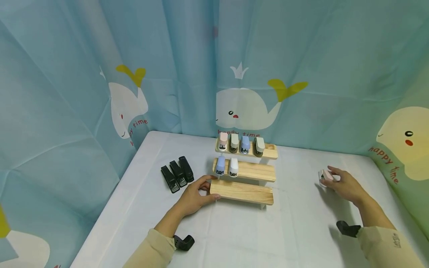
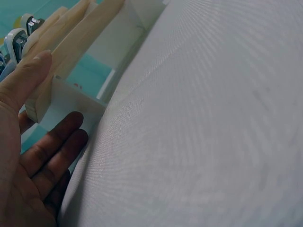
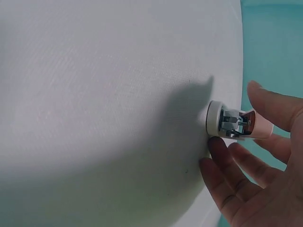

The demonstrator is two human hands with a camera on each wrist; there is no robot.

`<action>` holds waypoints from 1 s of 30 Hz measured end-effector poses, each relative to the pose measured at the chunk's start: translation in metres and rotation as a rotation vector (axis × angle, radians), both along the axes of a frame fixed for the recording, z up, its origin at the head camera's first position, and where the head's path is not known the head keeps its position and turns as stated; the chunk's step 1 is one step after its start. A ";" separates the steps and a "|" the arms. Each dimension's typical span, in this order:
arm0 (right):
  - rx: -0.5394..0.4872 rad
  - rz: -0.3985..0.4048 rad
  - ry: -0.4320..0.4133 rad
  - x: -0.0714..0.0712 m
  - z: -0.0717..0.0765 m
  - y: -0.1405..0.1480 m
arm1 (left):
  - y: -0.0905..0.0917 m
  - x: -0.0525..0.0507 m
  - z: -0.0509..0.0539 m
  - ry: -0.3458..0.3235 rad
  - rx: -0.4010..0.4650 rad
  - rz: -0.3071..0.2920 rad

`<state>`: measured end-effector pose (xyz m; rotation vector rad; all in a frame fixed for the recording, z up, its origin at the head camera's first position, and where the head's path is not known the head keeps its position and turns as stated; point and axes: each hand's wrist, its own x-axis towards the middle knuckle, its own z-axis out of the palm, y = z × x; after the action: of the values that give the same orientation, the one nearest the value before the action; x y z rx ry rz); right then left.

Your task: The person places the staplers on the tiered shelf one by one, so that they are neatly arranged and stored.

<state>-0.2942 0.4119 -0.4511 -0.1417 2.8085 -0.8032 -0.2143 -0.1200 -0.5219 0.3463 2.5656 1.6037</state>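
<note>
My left hand grips the left end of the lowest board of a three-tier wooden rack. In the left wrist view, its thumb lies on the board while other fingers spread beside the white side support. Far to the right, my right hand holds a small pink and white stapler between thumb and fingers. The stapler's white base faces the table; whether it touches is unclear. Small pastel staplers stand on the top board and the middle board.
Three black staplers lie side by side left of the rack. The white table meets a blue whale-print curtain at the back and sides. Black wrist straps show at both sleeves.
</note>
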 end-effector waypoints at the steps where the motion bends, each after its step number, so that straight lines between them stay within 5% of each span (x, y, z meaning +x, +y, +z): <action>1: -0.004 -0.004 -0.006 0.000 0.000 0.000 | 0.000 0.000 0.000 -0.001 0.001 -0.001; 17: -0.138 -0.071 -0.141 0.001 -0.011 0.009 | 0.001 0.001 0.000 0.004 -0.004 -0.006; 30: -0.216 -0.061 -0.100 0.002 -0.020 0.012 | 0.000 0.001 0.001 -0.004 -0.013 0.001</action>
<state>-0.2924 0.4243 -0.4706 -0.0483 2.6393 -1.0951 -0.2131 -0.1203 -0.5207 0.3398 2.5726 1.5857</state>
